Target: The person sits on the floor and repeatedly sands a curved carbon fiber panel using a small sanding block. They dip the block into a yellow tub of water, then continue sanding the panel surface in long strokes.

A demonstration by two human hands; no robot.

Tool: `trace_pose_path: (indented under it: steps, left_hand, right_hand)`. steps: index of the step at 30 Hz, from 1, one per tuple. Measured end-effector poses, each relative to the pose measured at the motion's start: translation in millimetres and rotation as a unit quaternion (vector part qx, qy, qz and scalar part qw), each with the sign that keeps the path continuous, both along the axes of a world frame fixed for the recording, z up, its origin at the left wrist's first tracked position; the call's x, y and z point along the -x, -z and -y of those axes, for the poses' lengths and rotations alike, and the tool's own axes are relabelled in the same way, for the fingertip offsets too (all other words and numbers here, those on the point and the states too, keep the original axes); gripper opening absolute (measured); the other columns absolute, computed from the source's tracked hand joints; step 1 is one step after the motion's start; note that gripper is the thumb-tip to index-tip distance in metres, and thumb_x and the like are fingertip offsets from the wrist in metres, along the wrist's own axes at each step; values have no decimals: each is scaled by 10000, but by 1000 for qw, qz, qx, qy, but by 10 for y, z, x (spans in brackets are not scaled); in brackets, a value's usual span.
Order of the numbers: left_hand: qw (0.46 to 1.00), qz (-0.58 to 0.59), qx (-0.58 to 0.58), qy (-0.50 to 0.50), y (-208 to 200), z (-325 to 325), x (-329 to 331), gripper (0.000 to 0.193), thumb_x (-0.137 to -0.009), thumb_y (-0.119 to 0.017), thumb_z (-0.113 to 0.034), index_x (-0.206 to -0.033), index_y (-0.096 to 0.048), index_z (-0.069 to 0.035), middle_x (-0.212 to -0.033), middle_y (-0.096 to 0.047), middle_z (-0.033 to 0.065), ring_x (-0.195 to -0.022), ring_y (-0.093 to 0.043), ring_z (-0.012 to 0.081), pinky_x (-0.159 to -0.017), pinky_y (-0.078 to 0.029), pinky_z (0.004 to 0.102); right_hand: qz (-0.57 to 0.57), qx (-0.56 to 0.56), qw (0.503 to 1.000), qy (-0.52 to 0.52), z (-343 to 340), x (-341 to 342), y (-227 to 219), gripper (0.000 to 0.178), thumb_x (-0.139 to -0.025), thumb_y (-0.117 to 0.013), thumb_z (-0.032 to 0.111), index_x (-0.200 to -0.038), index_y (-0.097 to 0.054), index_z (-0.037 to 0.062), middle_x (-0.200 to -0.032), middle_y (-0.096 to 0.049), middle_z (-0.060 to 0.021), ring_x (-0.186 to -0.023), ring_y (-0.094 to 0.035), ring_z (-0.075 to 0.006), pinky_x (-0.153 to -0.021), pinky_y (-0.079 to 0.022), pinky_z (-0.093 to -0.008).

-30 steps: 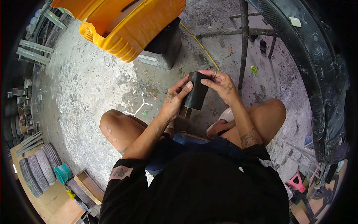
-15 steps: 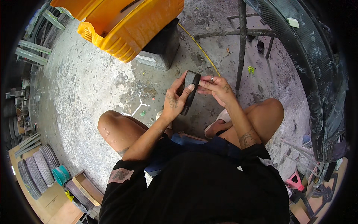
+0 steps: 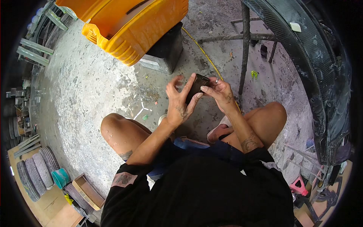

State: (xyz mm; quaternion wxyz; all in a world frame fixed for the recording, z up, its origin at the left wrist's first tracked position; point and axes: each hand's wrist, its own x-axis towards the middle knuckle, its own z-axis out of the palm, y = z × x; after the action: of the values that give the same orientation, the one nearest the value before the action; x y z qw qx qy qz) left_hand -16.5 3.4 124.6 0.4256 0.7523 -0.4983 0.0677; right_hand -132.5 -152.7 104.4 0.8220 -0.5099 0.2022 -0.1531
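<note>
Arms (image 3: 153, 140) reach forward, converging, the left hand (image 3: 178, 106) splayed, the right hand (image 3: 223, 97) curled, its thumb (image 3: 207, 90) pointing left.

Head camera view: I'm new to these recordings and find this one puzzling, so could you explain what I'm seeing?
There is no robot here, just a person's bare hands. A wide fisheye camera on the head looks down past the dark shirt, so straight edges bend near the rim. The left hand and right hand hold a dark block between them, above the stained floor. Beyond them, a yellow tub partly hides a black bin, and a yellow cord crosses the floor.
</note>
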Motion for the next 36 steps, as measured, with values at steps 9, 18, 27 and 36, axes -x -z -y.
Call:
trace_pose_path:
  steps: [9, 18, 27, 36]
  left_hand:
    - [977, -171, 6, 127, 47, -39, 10, 720, -938, -695, -26, -1573, -357, 25, -1205, -599, 246, -1031, -620, 363, -938, -510, 385]
    - [992, 47, 113, 33, -1121, 165, -1079, 628, -979, -671, -79, -1547, -417, 11, -1248, -636, 255, -1100, -642, 369, -988, -489, 412]
    - [968, 181, -168, 38, -1442, 1617, -3510, 532, -994, -655, -235, -1482, -485, -110, -1168, -642, 273, -1057, -648, 465, -879, -532, 496]
    - [890, 185, -409, 76, -194, 2046, -4793, 555, -961, -647, -275, -1481, -496, -155, -1290, -643, 251, -1098, -658, 454, -945, -527, 494]
  right_hand:
    - [28, 24, 999, -16, 83, 29, -28, 407, -922, -774, 83, -1279, -626, -45, -1136, -711, -89, -1051, -682, -144, -908, -572, -274]
    - [-183, 210, 960, -25, 143, -2, 47, 801, -885, -841, 283, -1527, -420, 56, -1383, -568, -171, -1041, -682, -196, -877, -569, -333]
    - [-131, 306, 940, -76, 132, 58, 60, 757, -865, -844, 327, -1476, -483, 64, -1335, -557, -165, -974, -694, -247, -865, -575, -366]
    - [-165, 301, 938, -55, 443, 270, 148, 714, -878, -837, 312, -1469, -497, 100, -1414, -474, -132, -1053, -669, -255, -835, -598, -362]
